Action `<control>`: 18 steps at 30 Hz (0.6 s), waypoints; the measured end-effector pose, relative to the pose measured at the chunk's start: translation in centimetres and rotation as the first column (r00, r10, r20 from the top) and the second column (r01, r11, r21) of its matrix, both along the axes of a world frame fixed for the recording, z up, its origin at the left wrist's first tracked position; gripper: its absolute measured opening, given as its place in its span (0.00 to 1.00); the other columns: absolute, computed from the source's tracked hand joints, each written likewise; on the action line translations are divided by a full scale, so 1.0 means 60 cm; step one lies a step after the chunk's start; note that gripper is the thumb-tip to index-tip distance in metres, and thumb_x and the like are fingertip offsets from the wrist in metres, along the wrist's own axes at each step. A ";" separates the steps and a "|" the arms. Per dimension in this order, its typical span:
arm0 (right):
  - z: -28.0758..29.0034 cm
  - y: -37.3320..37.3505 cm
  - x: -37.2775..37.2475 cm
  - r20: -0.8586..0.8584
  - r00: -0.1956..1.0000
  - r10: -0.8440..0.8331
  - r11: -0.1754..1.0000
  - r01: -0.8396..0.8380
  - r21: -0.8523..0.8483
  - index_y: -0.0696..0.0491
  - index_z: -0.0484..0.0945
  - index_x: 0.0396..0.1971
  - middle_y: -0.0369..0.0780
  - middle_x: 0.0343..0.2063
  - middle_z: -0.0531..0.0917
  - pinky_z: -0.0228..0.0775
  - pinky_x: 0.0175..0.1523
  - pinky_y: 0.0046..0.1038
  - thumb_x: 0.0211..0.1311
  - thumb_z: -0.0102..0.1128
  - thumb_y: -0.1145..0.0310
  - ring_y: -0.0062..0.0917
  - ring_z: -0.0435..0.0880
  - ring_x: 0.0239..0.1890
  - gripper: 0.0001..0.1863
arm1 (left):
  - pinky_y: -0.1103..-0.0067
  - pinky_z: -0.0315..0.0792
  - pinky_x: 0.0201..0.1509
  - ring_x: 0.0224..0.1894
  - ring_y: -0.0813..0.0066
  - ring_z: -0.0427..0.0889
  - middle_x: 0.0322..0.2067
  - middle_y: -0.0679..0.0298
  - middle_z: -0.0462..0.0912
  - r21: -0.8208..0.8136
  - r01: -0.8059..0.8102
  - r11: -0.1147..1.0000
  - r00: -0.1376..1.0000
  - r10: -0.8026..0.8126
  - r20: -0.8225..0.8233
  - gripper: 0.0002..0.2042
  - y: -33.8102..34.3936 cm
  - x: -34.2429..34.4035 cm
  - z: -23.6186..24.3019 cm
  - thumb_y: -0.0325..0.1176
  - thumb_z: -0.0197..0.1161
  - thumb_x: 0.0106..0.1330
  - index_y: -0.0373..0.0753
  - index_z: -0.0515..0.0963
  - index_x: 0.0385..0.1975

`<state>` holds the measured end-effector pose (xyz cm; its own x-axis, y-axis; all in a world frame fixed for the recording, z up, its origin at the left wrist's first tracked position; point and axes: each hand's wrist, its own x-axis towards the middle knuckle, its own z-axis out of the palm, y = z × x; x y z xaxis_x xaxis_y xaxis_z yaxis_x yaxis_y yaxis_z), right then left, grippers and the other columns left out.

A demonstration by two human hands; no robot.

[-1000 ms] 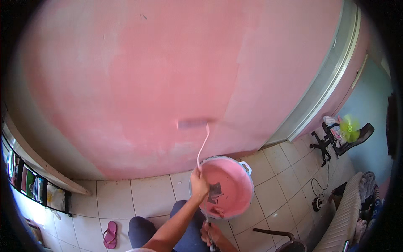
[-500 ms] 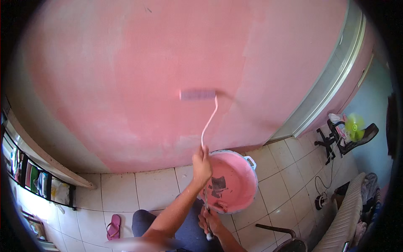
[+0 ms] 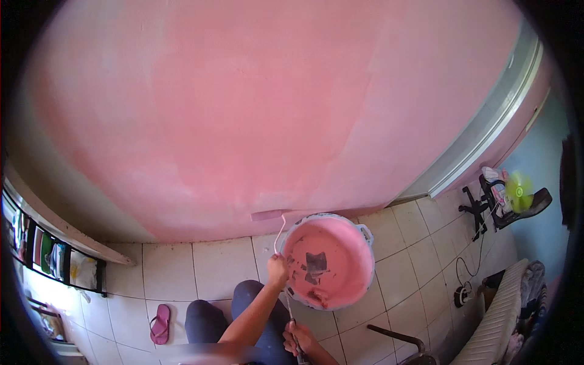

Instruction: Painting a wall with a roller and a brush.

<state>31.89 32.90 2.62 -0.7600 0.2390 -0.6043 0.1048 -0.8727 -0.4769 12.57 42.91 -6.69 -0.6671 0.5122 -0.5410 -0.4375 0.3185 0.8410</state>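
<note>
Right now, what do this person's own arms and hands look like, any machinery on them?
No machinery or cables show. The left hand and right hand are ungloved human hands. The left forearm and right forearm show no watch; a pale blur hides any left sleeve.

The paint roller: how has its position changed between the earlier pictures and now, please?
The paint roller first went up the pink wall, then came down near its base. The left hand and right hand kept their hold. The tub and sandal stayed.
</note>
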 end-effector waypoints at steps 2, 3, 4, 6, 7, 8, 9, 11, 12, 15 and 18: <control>0.041 -0.016 0.000 0.109 0.992 -0.055 0.998 0.051 0.044 0.47 0.65 0.28 0.32 0.10 0.63 0.50 0.11 0.19 0.63 0.48 0.55 0.19 0.58 0.05 0.12 | 0.71 0.62 0.16 0.14 0.71 0.71 0.16 0.59 0.72 0.186 -0.131 0.974 0.982 0.101 0.162 0.16 0.000 0.005 0.083 0.37 0.44 0.65 0.29 0.73 0.27; 0.058 -0.023 0.003 0.212 0.969 -0.125 0.989 0.105 0.105 0.44 0.67 0.32 0.30 0.11 0.63 0.50 0.10 0.17 0.59 0.55 0.59 0.16 0.57 0.06 0.08 | 0.71 0.62 0.16 0.14 0.71 0.71 0.16 0.59 0.72 0.176 -0.132 0.975 0.980 0.102 0.173 0.16 0.001 0.010 0.108 0.37 0.44 0.65 0.29 0.73 0.27; 0.077 -0.018 0.000 0.219 0.969 -0.117 0.991 0.098 0.097 0.44 0.67 0.32 0.30 0.11 0.63 0.50 0.10 0.17 0.59 0.55 0.59 0.16 0.57 0.06 0.08 | 0.72 0.62 0.16 0.14 0.71 0.71 0.16 0.59 0.73 0.142 -0.104 0.984 0.984 0.081 0.157 0.16 0.001 0.007 0.128 0.37 0.44 0.65 0.29 0.73 0.28; 0.103 -0.002 -0.010 0.116 0.993 -0.006 1.000 0.007 -0.008 0.50 0.63 0.25 0.34 0.07 0.63 0.49 0.12 0.20 0.65 0.45 0.54 0.21 0.59 0.04 0.16 | 0.72 0.62 0.16 0.15 0.71 0.72 0.17 0.58 0.73 0.109 -0.079 0.991 0.988 0.063 0.140 0.16 -0.001 0.002 0.110 0.37 0.43 0.65 0.29 0.73 0.28; 0.075 -0.003 -0.014 0.116 0.993 -0.002 1.000 0.003 -0.007 0.50 0.63 0.25 0.34 0.07 0.63 0.49 0.12 0.20 0.65 0.45 0.54 0.21 0.59 0.04 0.16 | 0.71 0.62 0.15 0.14 0.71 0.72 0.17 0.58 0.73 0.083 -0.060 0.995 0.998 0.061 -0.006 0.16 0.001 0.001 0.070 0.37 0.43 0.66 0.29 0.73 0.29; 0.022 -0.001 -0.016 0.094 0.995 0.018 1.000 -0.020 0.016 0.49 0.62 0.24 0.34 0.07 0.62 0.48 0.12 0.20 0.64 0.48 0.59 0.20 0.58 0.03 0.13 | 0.71 0.62 0.14 0.14 0.70 0.72 0.17 0.58 0.73 0.052 -0.049 0.997 0.987 0.056 -0.150 0.17 0.004 0.000 0.041 0.38 0.43 0.66 0.29 0.73 0.29; -0.008 -0.002 -0.011 0.077 0.996 0.036 0.998 -0.039 0.038 0.49 0.61 0.24 0.34 0.07 0.62 0.48 0.12 0.20 0.62 0.52 0.64 0.20 0.58 0.03 0.12 | 0.71 0.62 0.14 0.14 0.70 0.72 0.17 0.58 0.73 0.050 -0.053 0.997 0.988 0.059 -0.146 0.17 0.005 -0.005 0.028 0.38 0.43 0.66 0.29 0.73 0.29; 0.012 0.006 -0.022 0.087 0.995 0.046 0.998 -0.050 0.041 0.49 0.60 0.23 0.34 0.07 0.62 0.47 0.12 0.20 0.60 0.54 0.69 0.20 0.58 0.03 0.11 | 0.70 0.63 0.17 0.17 0.70 0.74 0.18 0.58 0.74 -0.023 -0.055 0.998 0.996 0.057 0.066 0.17 0.005 -0.024 0.020 0.38 0.43 0.67 0.28 0.72 0.30; 0.023 0.008 -0.024 0.094 0.994 0.051 0.997 -0.055 0.047 0.48 0.59 0.23 0.33 0.06 0.62 0.47 0.12 0.20 0.57 0.55 0.75 0.20 0.58 0.02 0.13 | 0.70 0.63 0.17 0.17 0.70 0.74 0.18 0.58 0.74 -0.022 -0.059 0.998 0.996 0.060 0.066 0.17 0.007 -0.019 0.020 0.38 0.43 0.67 0.28 0.72 0.30; 0.069 -0.002 0.011 0.058 0.996 0.061 0.992 -0.067 0.103 0.48 0.59 0.23 0.33 0.06 0.61 0.46 0.12 0.20 0.52 0.58 0.79 0.20 0.58 0.03 0.15 | 0.76 0.56 0.10 0.09 0.76 0.62 0.12 0.67 0.65 0.218 -0.061 0.974 0.993 0.081 -0.083 0.15 0.026 -0.002 0.053 0.41 0.42 0.68 0.37 0.67 0.27; 0.082 -0.008 0.014 0.156 0.988 0.011 0.992 -0.030 0.122 0.48 0.60 0.23 0.34 0.05 0.62 0.46 0.12 0.21 0.52 0.57 0.80 0.20 0.58 0.03 0.15 | 0.76 0.56 0.10 0.09 0.76 0.62 0.12 0.67 0.65 0.296 -0.022 0.955 0.999 0.010 0.042 0.15 0.003 0.031 0.124 0.41 0.42 0.68 0.37 0.68 0.26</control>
